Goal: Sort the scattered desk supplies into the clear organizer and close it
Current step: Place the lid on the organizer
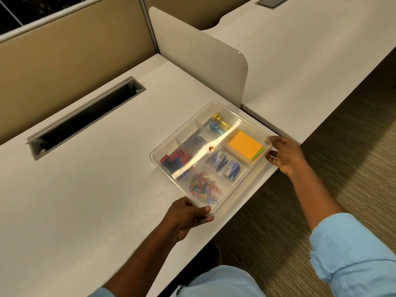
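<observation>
1. Clear organizer (230,189) with lid (214,142) on, at table's (107,189) front edge, near divider panel (214,61).
2. Left hand (188,217) gripping near corner, thumb on top.
3. Right hand (287,157) pinching right corner.

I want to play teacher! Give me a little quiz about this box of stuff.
1. True or false: the paper clips lie outside the organizer.
2. What colour is the top of the sticky pad? A green, B orange, C pink.
3. Fill in: ___ hands hold the organizer.

Key: 1 false, they are in a compartment. 2 B. 3 two: the left hand at the near corner, the right hand at the right corner.
</observation>
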Demonstrator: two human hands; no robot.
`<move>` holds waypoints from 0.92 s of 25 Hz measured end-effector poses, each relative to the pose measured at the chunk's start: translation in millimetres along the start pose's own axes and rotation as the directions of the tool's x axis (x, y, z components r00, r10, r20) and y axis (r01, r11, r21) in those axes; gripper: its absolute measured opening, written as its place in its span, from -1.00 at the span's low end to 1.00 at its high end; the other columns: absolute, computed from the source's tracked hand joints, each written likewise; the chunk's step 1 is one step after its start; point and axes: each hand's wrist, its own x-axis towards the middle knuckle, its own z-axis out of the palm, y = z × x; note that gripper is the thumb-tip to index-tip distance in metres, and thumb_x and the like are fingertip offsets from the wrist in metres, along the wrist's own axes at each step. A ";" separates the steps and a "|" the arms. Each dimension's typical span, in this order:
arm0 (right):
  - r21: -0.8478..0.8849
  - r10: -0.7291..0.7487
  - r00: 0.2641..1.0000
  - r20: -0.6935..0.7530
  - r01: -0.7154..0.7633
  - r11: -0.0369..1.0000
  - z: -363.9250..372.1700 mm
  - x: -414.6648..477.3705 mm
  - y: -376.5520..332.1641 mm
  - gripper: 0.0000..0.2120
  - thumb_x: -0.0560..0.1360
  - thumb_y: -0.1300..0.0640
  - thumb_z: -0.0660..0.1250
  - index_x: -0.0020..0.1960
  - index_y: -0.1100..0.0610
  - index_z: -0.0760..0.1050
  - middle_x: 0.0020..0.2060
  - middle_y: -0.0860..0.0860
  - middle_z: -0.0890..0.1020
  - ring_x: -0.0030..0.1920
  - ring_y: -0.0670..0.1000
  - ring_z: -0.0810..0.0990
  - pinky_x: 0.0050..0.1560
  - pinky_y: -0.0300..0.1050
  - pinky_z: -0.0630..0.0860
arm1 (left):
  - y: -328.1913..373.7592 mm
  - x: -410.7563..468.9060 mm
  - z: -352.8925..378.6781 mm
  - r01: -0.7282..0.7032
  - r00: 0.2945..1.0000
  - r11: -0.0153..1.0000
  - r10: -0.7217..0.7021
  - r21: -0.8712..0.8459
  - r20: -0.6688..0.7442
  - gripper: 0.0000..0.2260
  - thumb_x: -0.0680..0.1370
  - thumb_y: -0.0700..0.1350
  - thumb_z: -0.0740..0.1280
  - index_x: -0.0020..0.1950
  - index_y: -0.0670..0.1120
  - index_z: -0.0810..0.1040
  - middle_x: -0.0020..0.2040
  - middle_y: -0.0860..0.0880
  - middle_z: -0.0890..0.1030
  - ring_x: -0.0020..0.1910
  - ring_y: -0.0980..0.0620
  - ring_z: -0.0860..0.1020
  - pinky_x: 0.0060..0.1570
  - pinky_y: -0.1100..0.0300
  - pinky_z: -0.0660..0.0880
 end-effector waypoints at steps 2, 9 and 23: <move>-0.043 -0.018 0.999 -0.028 0.017 0.999 3.4 0.1 -1.9 -0.90 0.56 0.14 0.28 -0.06 0.09 0.56 -0.04 0.04 0.60 -0.11 0.05 0.56 -0.30 -0.13 0.55 | -2.7 1.8 -0.7 -0.016 1.000 1.000 0.016 0.005 0.015 -0.67 0.35 -0.46 0.42 0.08 -0.27 0.53 -0.03 -0.22 0.69 -0.06 -0.24 0.66 -0.21 0.06 0.63; -0.066 0.028 0.997 -0.075 -0.033 0.997 9.7 -3.3 -11.9 -0.80 0.56 0.18 0.28 0.17 0.16 0.52 0.05 0.09 0.58 -0.15 0.04 0.49 -0.27 -0.12 0.52 | 0.2 1.2 -2.4 -0.017 1.000 0.997 0.017 0.071 0.002 -0.66 0.34 -0.39 0.47 0.07 -0.23 0.54 -0.01 -0.21 0.67 -0.11 -0.17 0.68 -0.23 0.08 0.63; -0.807 -0.294 0.755 0.586 0.577 -0.125 155.1 51.5 -47.3 -0.42 0.60 -0.16 0.01 0.54 0.03 0.01 0.54 0.11 0.07 0.49 0.24 0.12 0.45 0.23 0.14 | 125.8 49.7 -59.4 -0.265 0.569 0.628 0.715 0.732 -0.406 -0.69 0.58 -0.16 0.25 0.31 -0.23 0.47 0.22 -0.24 0.56 0.24 -0.16 0.50 0.28 0.05 0.37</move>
